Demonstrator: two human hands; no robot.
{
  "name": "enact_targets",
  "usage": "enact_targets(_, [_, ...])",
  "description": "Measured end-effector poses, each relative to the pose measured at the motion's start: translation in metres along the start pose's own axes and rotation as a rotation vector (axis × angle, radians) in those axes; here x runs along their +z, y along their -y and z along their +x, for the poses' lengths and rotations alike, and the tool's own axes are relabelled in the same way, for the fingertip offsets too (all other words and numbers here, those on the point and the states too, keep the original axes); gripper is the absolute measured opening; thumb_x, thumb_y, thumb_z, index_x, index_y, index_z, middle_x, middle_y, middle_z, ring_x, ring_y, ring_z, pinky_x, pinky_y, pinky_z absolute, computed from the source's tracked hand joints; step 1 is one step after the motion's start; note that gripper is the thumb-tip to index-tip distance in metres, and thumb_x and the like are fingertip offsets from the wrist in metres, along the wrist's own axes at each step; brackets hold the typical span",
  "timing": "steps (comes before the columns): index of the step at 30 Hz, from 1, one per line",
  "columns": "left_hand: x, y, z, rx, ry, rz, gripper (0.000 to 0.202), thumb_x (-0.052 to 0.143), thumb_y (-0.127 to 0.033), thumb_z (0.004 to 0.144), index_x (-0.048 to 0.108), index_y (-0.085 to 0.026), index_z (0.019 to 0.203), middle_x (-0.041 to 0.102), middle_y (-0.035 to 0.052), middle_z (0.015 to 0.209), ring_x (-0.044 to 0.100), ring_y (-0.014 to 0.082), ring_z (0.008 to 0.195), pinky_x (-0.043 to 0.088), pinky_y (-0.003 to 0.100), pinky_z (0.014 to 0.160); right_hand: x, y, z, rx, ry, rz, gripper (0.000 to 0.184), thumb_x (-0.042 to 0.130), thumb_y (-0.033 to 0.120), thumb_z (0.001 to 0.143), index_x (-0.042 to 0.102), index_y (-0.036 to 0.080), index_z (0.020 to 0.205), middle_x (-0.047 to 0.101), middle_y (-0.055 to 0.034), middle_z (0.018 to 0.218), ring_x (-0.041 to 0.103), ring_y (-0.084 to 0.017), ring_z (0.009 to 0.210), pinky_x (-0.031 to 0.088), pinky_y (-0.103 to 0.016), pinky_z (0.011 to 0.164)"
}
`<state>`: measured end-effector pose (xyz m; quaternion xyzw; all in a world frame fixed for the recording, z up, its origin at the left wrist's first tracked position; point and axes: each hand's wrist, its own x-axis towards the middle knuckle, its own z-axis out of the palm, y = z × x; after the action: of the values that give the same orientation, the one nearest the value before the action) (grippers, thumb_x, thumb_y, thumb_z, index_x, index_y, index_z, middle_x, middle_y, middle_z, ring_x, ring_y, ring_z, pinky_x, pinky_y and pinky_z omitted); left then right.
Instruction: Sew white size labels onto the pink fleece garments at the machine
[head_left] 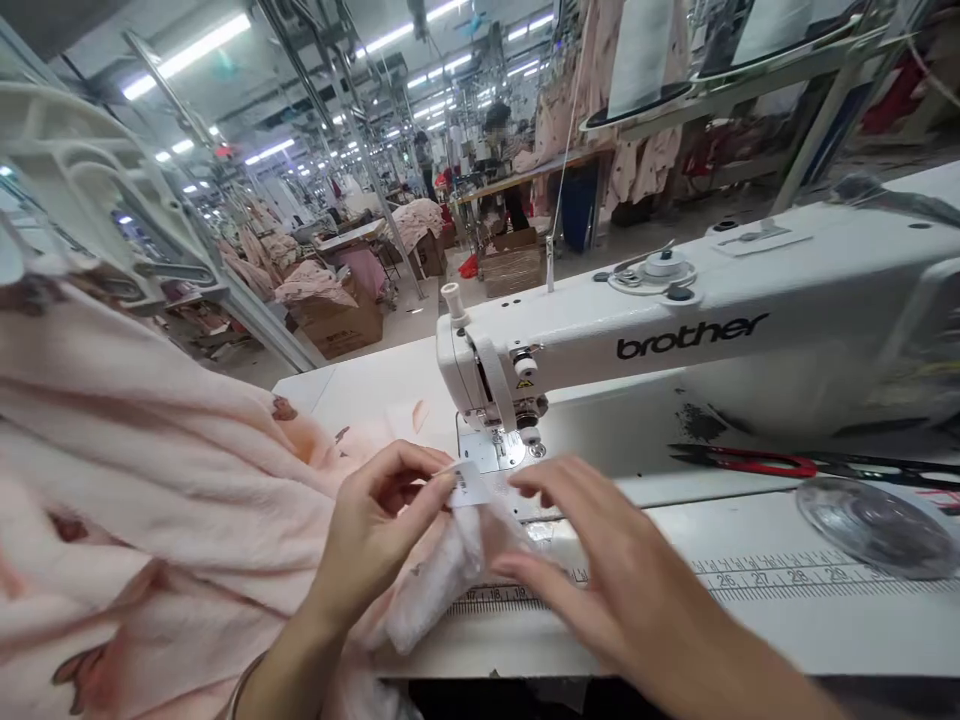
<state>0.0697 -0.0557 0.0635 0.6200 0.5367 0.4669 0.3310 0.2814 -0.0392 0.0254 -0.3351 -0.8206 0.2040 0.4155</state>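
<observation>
A white Brother sewing machine [675, 320] stands on the table, its needle and presser foot [501, 440] just beyond my hands. Pink printed fleece fabric [150, 470] is piled at the left and runs to the needle plate. My left hand [375, 530] pinches a small white label [469, 484] against the fabric's edge right in front of the presser foot. My right hand [600, 560] lies with its fingers spread on the fabric edge, fingertips beside the label.
Red-handled scissors [757, 463] and a clear plastic dish [877, 525] lie on the table at the right. A printed ruler [787, 575] runs along the table's front. Behind are cardboard boxes [341, 325], more pink garments and a person at a distant workstation [499, 150].
</observation>
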Motion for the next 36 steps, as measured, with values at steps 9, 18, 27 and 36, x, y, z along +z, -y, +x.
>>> enact_targets(9, [-0.007, 0.018, 0.026, -0.094, -0.082, 0.185, 0.021, 0.061, -0.035, 0.084, 0.057, -0.015, 0.078, 0.062, 0.0008, 0.072, 0.062, 0.0117, 0.067, 0.053, 0.020, 0.062, 0.017, -0.013, -0.021, -0.212, -0.162, 0.129, 0.024, 0.047, -0.002, 0.088, 0.056, 0.014, 0.102, 0.060, -0.0092, 0.104, 0.054, -0.019, 0.098, 0.045, -0.032, 0.083])
enact_targets(18, [0.013, 0.085, 0.098, -0.065, -0.098, 0.628, 0.009, 0.049, -0.013, 0.076, 0.052, -0.016, 0.068, 0.061, 0.0018, 0.068, 0.056, 0.0153, 0.064, 0.045, 0.027, 0.063, 0.019, -0.043, -0.067, -0.457, 0.178, -0.150, 0.031, 0.034, 0.000, 0.091, 0.060, 0.011, 0.104, 0.064, -0.0096, 0.114, 0.042, -0.026, 0.129, 0.039, -0.036, 0.099])
enact_targets(27, [-0.005, 0.143, 0.149, 0.025, -0.051, 0.720, 0.004, 0.054, -0.014, 0.077, 0.053, -0.017, 0.074, 0.064, 0.0077, 0.092, 0.057, 0.0186, 0.087, 0.049, 0.031, 0.080, 0.063, -0.043, -0.057, -0.407, 0.071, -0.267, 0.036, 0.027, -0.003, 0.089, 0.060, 0.011, 0.092, 0.065, -0.0110, 0.095, 0.057, -0.029, 0.108, 0.042, -0.040, 0.085])
enact_targets(36, [-0.026, 0.060, 0.100, 0.027, -0.060, 0.829, 0.003, 0.051, -0.015, 0.080, 0.052, -0.017, 0.078, 0.060, 0.0046, 0.081, 0.057, 0.0181, 0.077, 0.045, 0.029, 0.072, 0.087, -0.042, -0.059, -0.375, 0.018, -0.380, 0.030, 0.030, 0.001, 0.090, 0.057, 0.015, 0.085, 0.064, -0.0068, 0.092, 0.058, -0.026, 0.103, 0.042, -0.040, 0.084])
